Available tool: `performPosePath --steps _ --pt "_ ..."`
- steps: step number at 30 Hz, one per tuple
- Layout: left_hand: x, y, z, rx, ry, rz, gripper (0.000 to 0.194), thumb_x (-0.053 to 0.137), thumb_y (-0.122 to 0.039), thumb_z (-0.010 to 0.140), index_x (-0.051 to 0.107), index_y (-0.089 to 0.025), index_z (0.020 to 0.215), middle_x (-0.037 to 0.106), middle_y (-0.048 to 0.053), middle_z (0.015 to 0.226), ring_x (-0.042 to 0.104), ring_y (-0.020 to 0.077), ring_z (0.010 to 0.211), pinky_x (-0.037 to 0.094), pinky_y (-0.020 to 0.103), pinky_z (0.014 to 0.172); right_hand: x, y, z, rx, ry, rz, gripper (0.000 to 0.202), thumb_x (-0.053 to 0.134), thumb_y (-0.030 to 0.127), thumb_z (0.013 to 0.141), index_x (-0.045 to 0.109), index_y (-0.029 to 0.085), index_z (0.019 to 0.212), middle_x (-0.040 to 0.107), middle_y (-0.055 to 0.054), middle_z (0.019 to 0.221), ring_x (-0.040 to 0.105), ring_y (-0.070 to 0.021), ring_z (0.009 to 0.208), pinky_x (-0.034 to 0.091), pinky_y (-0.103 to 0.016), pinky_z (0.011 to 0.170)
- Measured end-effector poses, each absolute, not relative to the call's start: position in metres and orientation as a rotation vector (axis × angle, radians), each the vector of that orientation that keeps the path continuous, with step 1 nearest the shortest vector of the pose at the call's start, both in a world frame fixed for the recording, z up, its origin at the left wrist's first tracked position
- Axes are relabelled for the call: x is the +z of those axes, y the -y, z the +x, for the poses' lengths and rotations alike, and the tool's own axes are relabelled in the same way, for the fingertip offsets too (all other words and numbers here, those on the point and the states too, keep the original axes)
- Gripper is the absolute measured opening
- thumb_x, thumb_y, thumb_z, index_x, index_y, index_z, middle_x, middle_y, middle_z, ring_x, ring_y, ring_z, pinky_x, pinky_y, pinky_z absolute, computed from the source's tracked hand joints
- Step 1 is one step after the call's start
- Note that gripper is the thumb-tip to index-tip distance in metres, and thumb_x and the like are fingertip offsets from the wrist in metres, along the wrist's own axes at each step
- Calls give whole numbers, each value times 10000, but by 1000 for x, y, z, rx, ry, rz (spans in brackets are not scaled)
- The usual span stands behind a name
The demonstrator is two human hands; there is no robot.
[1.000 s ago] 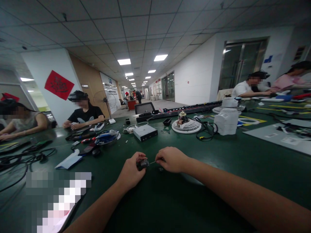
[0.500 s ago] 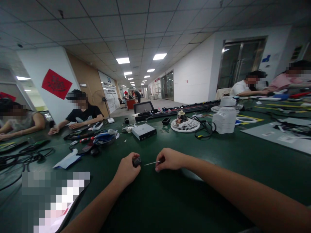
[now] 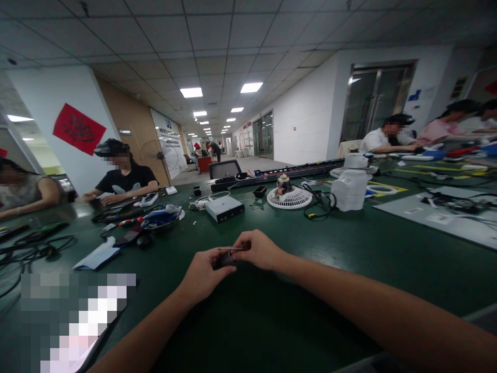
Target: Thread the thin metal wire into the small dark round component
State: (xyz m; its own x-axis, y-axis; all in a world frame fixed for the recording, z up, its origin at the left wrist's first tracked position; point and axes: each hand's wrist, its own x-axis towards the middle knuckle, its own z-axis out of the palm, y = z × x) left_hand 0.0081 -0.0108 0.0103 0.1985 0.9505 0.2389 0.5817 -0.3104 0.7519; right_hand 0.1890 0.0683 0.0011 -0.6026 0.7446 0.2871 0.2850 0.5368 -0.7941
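My left hand (image 3: 202, 273) is closed around a small dark cylindrical part (image 3: 225, 259), which lies between its thumb and fingers. My right hand (image 3: 264, 249) pinches a thin metal rod-like tool (image 3: 229, 248); the end inside the fingers is hidden, so its exact kind does not show. The tool points left and passes just over the top of the dark part, close to my left fingertips. From this angle I cannot tell whether the two touch. Both hands are together above the green table (image 3: 248, 321).
Beyond my hands are a disc drive (image 3: 224, 208), a white fan grille with a motor (image 3: 289, 198) and a white housing (image 3: 349, 189). Cables, a blue cloth (image 3: 97, 254) and a blurred-out bright item (image 3: 89, 321) lie left. Co-workers sit across the table on both sides.
My hands have come together: the right hand moved left, bringing the tool from beside the dark part to over it. The view has turned slightly right.
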Motion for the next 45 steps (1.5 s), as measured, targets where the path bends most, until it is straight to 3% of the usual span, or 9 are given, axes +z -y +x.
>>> performPosePath --steps 7,14,20,23,26,28,39,45 --pt "5 10 6 890 -1516 2128 383 758 -250 697 714 -264 1078 743 12 988 674 223 908 512 350 838 -2 -68 183 1418 1953 -977 180 773 156 632 607 146 700 579 48 625 511 -93 581 375 -207 538" --pt "-1 6 3 944 -1460 2019 401 770 -259 693 702 -250 1088 739 12 1049 673 221 973 512 357 893 4 -64 190 793 2286 -957 229 779 336 689 639 169 758 576 31 656 497 -101 582 309 -216 506" --pt "2 2 2 986 -1510 1993 402 756 -240 700 687 -243 1096 738 13 1049 680 213 975 519 365 911 7 -73 194 927 2312 -850 223 650 339 827 604 152 941 592 6 760 531 -120 654 377 -218 549" --pt "3 0 -1 1001 -1607 1957 387 748 -227 698 681 -229 1078 746 15 1004 693 206 927 535 358 881 13 -80 207 711 2360 -836 162 508 268 920 585 142 985 600 -22 814 533 -134 698 398 -241 606" --pt "3 -1 -5 1021 -1679 1912 383 743 -235 697 674 -209 1073 747 29 990 699 210 907 544 361 858 19 -86 222 256 2603 -714 131 535 215 894 631 165 969 628 -52 908 556 -167 793 396 -278 693" --pt "3 -1 -7 1029 -1696 1909 387 744 -248 695 672 -202 1072 747 35 982 701 214 897 546 362 846 20 -87 227 141 2702 -658 160 543 229 899 668 182 987 642 -58 942 574 -178 823 397 -285 710" --pt "1 1 -4 996 -1689 1991 379 743 -276 697 674 -218 1065 747 20 951 700 203 839 550 347 809 22 -75 219 -146 2667 -723 256 503 286 929 712 238 1067 663 -42 908 588 -165 752 367 -274 625" --pt "2 2 -5 918 -1677 2070 362 728 -247 696 685 -229 1055 740 10 970 700 196 847 550 322 794 25 -71 218 -62 2735 -584 237 540 249 895 726 221 1039 669 -35 888 585 -155 755 376 -264 633"
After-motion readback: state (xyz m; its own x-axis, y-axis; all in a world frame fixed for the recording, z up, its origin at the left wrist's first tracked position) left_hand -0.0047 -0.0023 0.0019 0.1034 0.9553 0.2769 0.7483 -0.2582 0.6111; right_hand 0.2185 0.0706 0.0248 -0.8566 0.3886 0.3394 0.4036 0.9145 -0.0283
